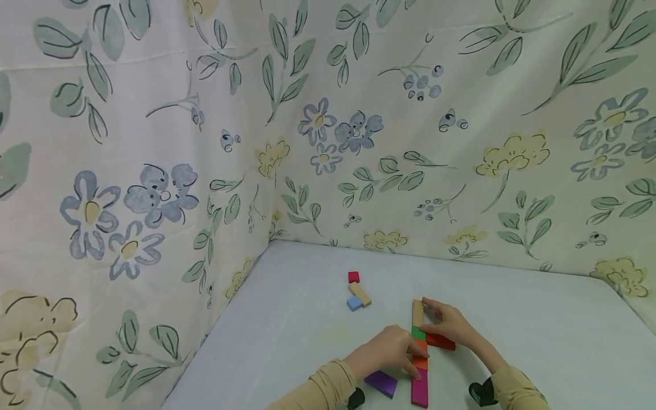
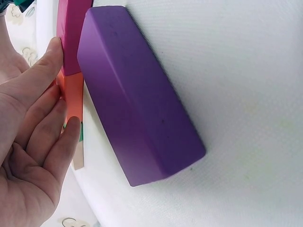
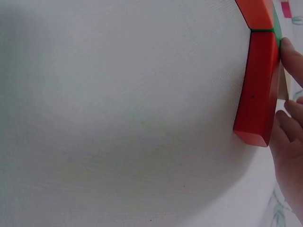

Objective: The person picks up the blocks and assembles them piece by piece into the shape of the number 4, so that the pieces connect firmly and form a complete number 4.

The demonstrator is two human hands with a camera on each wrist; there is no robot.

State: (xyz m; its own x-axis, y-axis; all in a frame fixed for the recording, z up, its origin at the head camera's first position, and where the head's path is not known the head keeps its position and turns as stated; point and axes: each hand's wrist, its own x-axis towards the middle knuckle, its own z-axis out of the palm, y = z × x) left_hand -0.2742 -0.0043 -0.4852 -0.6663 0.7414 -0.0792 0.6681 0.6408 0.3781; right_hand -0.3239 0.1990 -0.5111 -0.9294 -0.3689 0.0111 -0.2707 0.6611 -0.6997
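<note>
Your right hand (image 1: 450, 324), fingers loosely spread, was nearer the tan block (image 1: 417, 312), apparently touching its right side; the block's long axis ran away from you.

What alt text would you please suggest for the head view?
A person's left hand and right hand touch a straight row of coloured blocks on a white table: magenta nearest, then orange, green and plain wood. A red block and a purple block lie on opposite sides of it, three more blocks lie farther off, and floral cloth hangs behind.
</note>
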